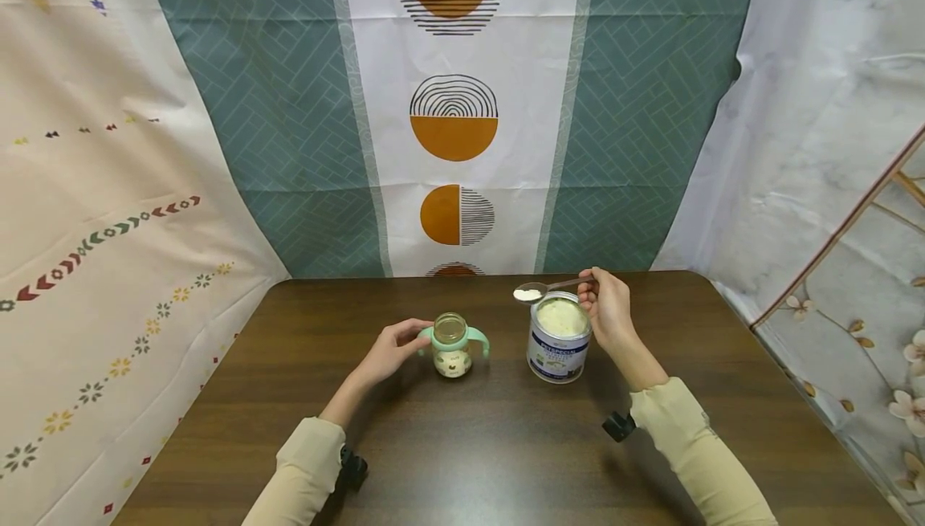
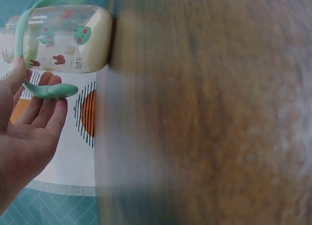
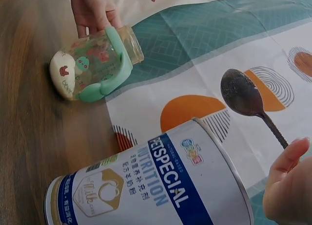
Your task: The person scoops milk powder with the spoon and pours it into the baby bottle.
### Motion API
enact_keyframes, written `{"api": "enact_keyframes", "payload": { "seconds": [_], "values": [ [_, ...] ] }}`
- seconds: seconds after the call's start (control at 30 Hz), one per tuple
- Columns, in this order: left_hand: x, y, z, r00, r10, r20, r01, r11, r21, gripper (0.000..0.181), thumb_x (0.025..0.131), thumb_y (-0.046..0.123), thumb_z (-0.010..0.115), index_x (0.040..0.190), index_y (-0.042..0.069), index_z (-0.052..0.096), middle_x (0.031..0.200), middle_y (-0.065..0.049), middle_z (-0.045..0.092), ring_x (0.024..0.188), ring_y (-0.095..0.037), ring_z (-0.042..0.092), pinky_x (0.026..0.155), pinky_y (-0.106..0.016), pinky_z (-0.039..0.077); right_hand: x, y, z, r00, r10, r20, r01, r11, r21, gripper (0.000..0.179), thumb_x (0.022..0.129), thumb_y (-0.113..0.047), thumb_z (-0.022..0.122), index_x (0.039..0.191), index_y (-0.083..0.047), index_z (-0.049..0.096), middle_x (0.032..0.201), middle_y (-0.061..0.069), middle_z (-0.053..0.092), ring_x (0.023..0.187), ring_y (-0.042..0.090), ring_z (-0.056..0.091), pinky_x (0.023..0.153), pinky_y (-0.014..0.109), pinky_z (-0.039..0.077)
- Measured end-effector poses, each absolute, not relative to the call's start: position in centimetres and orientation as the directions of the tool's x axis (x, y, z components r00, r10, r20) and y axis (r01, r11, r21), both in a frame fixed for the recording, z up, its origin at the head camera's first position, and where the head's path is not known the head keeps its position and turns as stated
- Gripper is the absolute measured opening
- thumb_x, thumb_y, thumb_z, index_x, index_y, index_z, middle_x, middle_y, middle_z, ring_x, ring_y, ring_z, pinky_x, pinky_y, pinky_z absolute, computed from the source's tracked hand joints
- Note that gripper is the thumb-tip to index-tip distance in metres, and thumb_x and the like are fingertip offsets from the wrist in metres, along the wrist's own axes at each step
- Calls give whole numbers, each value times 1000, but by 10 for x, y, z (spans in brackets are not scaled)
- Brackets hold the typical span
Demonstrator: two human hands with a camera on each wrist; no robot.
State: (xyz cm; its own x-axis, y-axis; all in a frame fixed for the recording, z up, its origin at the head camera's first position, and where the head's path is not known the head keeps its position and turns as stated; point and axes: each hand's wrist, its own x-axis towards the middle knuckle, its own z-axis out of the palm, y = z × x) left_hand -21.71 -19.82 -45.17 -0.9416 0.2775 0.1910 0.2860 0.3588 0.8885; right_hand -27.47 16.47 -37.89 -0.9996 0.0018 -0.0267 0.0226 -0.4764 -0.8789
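Note:
A clear baby bottle [image 1: 451, 349] with a mint-green collar and two side handles stands upright on the table, pale powder at its bottom and its top uncovered. My left hand [image 1: 391, 349] grips it by the left handle, as the left wrist view [image 2: 36, 108] also shows. To the right stands an open milk powder can [image 1: 558, 353], white and blue, filled high with pale powder. My right hand [image 1: 607, 307] pinches the end of a metal spoon [image 1: 551, 287] above the can's rim. White powder [image 1: 528, 295] lies in the spoon's bowl, which points left towards the bottle.
The dark wooden table [image 1: 470, 454] carries the bottle and the can side by side, with a gap between them. A patterned cloth [image 1: 455, 213] hangs behind the table's far edge, and other cloths flank it. Black wrist cameras [image 1: 352, 470] sit below both forearms.

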Motion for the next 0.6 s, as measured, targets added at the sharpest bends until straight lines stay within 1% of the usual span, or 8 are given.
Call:
{"api": "enact_keyframes", "payload": {
  "seconds": [0.1, 0.23, 0.33, 0.47, 0.6],
  "values": [
    [-223, -201, -461, -940, 282, 191, 286, 346, 894, 31, 96, 11, 60, 125, 1, 61, 115, -21, 67, 100, -39, 64, 84, -53, 51, -274, 161, -378, -1000, -4, -9, 10, -476, -879, 36, 105, -13, 35, 78, -8, 59, 61, -2, 52, 50, 5, 46, 44, 13, 37],
    [-224, -203, -463, -939, 290, 185, 281, 340, 897, 32, 96, 18, 61, 125, 6, 62, 116, -18, 67, 102, -38, 64, 85, -50, 51, -273, 157, -377, -1000, -24, -5, 16, -476, -880, 36, 105, -14, 35, 79, -7, 58, 62, -2, 52, 51, 5, 46, 45, 13, 38],
    [-224, -204, -463, -940, 292, 175, 274, 340, 900, 33, 95, 21, 61, 126, 7, 62, 117, -17, 67, 103, -37, 63, 86, -52, 50, -273, 154, -376, -999, -42, -5, 25, -475, -880, 36, 105, -14, 34, 80, -7, 58, 62, -2, 53, 51, 5, 47, 45, 13, 38],
    [-224, -203, -464, -943, 288, 167, 264, 341, 902, 33, 96, 19, 61, 126, 6, 61, 118, -18, 66, 103, -38, 63, 86, -55, 50, -272, 149, -376, -999, -45, -2, 23, -470, -882, 36, 105, -14, 35, 79, -8, 58, 61, -2, 53, 50, 5, 47, 45, 13, 38],
    [-223, -202, -463, -945, 282, 167, 261, 339, 904, 32, 96, 12, 59, 127, 3, 60, 120, -21, 65, 104, -41, 62, 87, -57, 49, -271, 143, -375, -999, -49, 2, 21, -465, -885, 34, 105, -13, 35, 80, -6, 57, 61, -2, 53, 50, 5, 46, 45, 12, 37]
  ]
}}
